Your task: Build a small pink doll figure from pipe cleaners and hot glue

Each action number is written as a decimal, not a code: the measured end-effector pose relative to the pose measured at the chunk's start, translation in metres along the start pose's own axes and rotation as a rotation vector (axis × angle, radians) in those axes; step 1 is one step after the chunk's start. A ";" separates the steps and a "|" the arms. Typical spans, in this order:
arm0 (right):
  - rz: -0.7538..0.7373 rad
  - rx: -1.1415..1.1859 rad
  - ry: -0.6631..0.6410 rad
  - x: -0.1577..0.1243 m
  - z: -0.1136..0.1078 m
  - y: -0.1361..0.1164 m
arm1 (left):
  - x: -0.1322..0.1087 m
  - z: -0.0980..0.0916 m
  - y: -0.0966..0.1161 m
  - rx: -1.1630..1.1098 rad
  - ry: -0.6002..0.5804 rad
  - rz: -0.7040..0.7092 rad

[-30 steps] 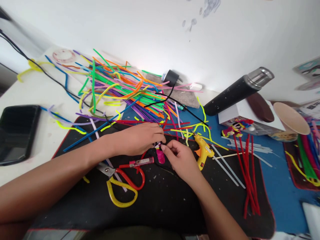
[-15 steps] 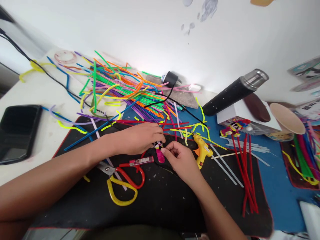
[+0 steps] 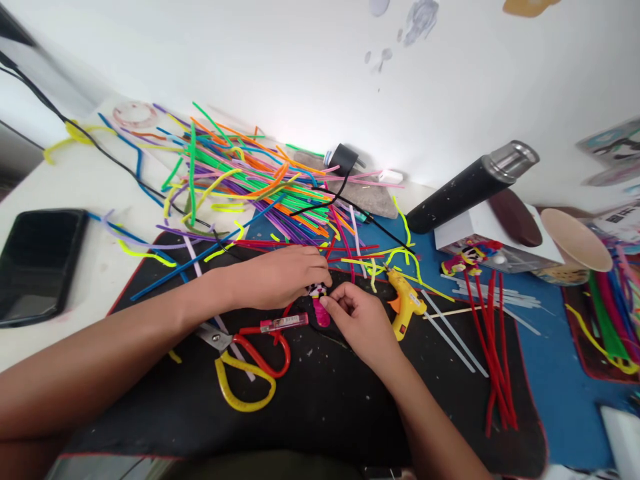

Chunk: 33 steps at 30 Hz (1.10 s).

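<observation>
Between my two hands is a small pipe-cleaner figure (image 3: 321, 312), with a magenta lower part and a black-and-white upper part. My left hand (image 3: 293, 277) is closed over its top, and the curled fingers hide much of it. From the right, my right hand (image 3: 357, 313) pinches its side with thumb and forefinger. Just left of the figure lies a small clear tube with a pink end (image 3: 284, 323), resting by the scissors (image 3: 245, 373) with one red and one yellow handle. A yellow glue gun (image 3: 406, 303) lies right of my right hand.
A heap of coloured pipe cleaners (image 3: 250, 180) lies at the back, crossed by a black cable. A phone (image 3: 43, 267) is at left. At right are red pipe cleaners (image 3: 495, 360), glue sticks (image 3: 455, 333), a second figure (image 3: 470, 258), a black flask (image 3: 465, 187) and a paper cup (image 3: 575, 240).
Both hands keep the same hold on the figure, with hardly any finger movement. The whole view has shifted very slightly.
</observation>
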State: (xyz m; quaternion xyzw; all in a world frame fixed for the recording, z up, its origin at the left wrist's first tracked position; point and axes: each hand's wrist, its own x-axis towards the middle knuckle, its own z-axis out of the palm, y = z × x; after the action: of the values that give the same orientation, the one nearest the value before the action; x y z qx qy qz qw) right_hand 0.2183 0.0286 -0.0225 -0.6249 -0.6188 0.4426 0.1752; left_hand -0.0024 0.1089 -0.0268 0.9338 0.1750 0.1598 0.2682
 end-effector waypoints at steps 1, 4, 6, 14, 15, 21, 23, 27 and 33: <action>-0.002 -0.002 0.001 0.000 0.000 0.000 | 0.000 0.000 0.000 -0.005 0.003 -0.002; 0.000 -0.011 0.003 0.001 0.000 -0.001 | 0.001 0.000 -0.001 -0.026 0.004 -0.008; 0.009 -0.022 0.004 0.001 0.000 -0.001 | 0.002 -0.001 -0.001 -0.043 -0.003 -0.008; -0.003 -0.030 0.006 0.003 0.000 0.001 | 0.001 0.003 -0.002 -0.086 0.011 -0.025; -0.001 -0.030 0.005 0.002 0.000 0.001 | 0.001 0.002 -0.002 -0.089 0.010 -0.026; -0.005 0.020 0.002 0.001 -0.001 -0.001 | 0.002 -0.001 -0.002 -0.105 0.004 -0.012; 0.001 0.072 -0.005 0.001 -0.001 0.000 | 0.001 0.000 -0.003 -0.105 0.006 -0.016; 0.052 0.255 0.002 0.000 -0.001 0.003 | -0.001 0.002 -0.006 -0.103 0.039 -0.030; 0.095 0.410 0.051 0.000 -0.002 0.005 | -0.001 0.001 -0.004 -0.113 0.043 -0.022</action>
State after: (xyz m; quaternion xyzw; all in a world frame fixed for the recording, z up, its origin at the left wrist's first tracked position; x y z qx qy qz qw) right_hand 0.2227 0.0283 -0.0249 -0.6156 -0.4809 0.5511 0.2932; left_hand -0.0036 0.1110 -0.0302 0.9115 0.1816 0.1866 0.3184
